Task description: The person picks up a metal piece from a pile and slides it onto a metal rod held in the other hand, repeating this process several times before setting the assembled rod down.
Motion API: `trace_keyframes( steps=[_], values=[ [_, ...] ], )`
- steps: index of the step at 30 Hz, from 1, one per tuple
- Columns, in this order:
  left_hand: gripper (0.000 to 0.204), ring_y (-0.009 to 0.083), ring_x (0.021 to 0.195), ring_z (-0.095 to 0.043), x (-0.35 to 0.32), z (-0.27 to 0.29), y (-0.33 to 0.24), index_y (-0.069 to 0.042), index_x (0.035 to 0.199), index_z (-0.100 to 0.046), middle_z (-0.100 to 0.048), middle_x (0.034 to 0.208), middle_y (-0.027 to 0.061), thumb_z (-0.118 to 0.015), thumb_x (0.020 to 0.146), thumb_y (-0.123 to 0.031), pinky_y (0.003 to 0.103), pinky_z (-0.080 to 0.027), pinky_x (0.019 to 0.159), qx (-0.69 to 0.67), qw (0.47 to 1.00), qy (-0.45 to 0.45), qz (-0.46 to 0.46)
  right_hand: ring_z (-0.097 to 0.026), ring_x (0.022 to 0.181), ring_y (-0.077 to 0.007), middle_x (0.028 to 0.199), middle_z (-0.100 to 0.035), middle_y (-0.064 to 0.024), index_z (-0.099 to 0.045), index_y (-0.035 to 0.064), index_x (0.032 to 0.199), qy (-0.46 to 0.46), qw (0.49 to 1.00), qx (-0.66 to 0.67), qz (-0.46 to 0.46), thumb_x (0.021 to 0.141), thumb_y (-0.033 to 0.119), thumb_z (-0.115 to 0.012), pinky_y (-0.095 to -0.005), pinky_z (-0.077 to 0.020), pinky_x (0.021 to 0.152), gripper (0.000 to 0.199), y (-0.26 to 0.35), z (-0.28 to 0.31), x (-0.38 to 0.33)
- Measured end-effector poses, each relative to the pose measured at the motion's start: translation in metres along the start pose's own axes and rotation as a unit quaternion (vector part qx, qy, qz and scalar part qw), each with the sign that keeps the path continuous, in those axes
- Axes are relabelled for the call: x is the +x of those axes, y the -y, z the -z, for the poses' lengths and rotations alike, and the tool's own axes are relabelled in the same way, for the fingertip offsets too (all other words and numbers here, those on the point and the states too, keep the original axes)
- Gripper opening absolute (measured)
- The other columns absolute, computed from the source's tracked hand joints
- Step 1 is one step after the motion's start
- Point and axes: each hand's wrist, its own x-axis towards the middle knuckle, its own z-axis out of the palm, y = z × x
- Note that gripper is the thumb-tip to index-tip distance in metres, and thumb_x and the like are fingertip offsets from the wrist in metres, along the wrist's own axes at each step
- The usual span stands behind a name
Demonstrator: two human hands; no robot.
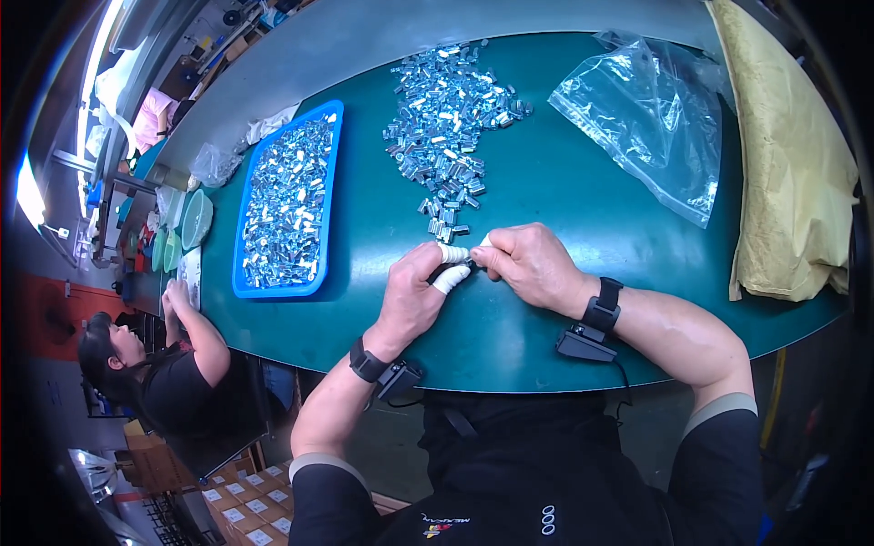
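With the joined fingertips as centre of the clock: thumb and index finger of the left hand (408, 298), wrapped in white tape (448, 279), nearly closed in a tight pinch on a small dark piece (472, 264); from 3 o'clock, thumb and curled index finger of the right hand (539, 266), pressed together on the same piece with hardly any gap. Too covered to tell its exact shape. Gripped from both sides presumably for steadiness and fine control; taped probably to spare the skin. Close by at 11 o'clock, a loose tail of short silvery pieces (443, 221), leading up to a large heap (444, 127) at 12, likely placed there for easy reach. Between 9 and 10, a blue tray (284, 292) full of similar pieces, with a raised rim apparently useful against spilling. Between 1 and 2, a crumpled clear plastic bag (642, 118); beyond, toward 3, a yellowish sack (787, 164), both perhaps set aside for elbow room. Underneath, a green tabletop (537, 173). Strapped to the wrists, at 7 and 4, black devices (585, 343). Farther out at 8, a dark-clothed co-worker (187, 391).
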Motion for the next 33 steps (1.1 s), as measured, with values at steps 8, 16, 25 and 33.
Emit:
trace_keyframes(
  steps=[8,16,25,33],
  values=[
    [0.018,0.0284,0.079,-0.067,0.000,-0.002,0.003,-0.002,0.103,-0.074,-0.071,0.090,0.0127,-0.081,0.088,-0.007,0.039,-0.053,0.070,-0.003,1.000,-0.017,-0.001,-0.064,0.056,-0.0180,0.064,-0.068,-0.0079,-0.066,0.0023,0.076,0.002,0.999,-0.052,-0.004,0.105,0.028,-0.063,-0.0359,-0.0471,0.055,0.039,-0.002,-0.003,0.003],
    [0.015,0.0173,0.086,-0.071,0.002,0.019,-0.006,-0.003,0.107,-0.074,-0.075,0.097,0.0093,-0.078,0.093,-0.007,0.032,-0.054,0.076,0.011,0.998,0.001,0.058,-0.065,0.056,-0.0178,0.061,-0.068,-0.0069,-0.067,0.0037,0.074,-0.029,0.997,0.060,-0.044,0.107,0.036,-0.060,-0.0370,-0.0479,0.055,0.046,-0.001,0.004,0.001],
    [0.021,0.0249,0.095,-0.072,0.037,0.160,0.068,-0.003,0.113,-0.073,-0.074,0.105,0.0121,-0.076,0.092,-0.005,0.036,-0.056,0.084,0.288,0.937,-0.193,0.046,-0.064,0.057,-0.0140,0.065,-0.070,-0.0052,-0.068,0.0034,0.079,-0.031,0.994,0.098,-0.030,0.107,0.036,-0.059,-0.0326,-0.0474,0.055,0.044,0.000,0.004,0.002],
    [0.041,0.0352,0.106,-0.065,0.044,0.063,0.026,-0.008,0.127,-0.070,-0.068,0.111,0.0147,-0.078,0.087,-0.007,0.043,-0.053,0.093,0.253,0.966,-0.001,-0.053,-0.064,0.058,-0.0131,0.065,-0.070,-0.0052,-0.069,0.0033,0.079,-0.038,0.992,0.114,-0.046,0.107,0.036,-0.060,-0.0328,-0.0478,0.055,0.043,-0.004,0.004,0.002]
  ],
)
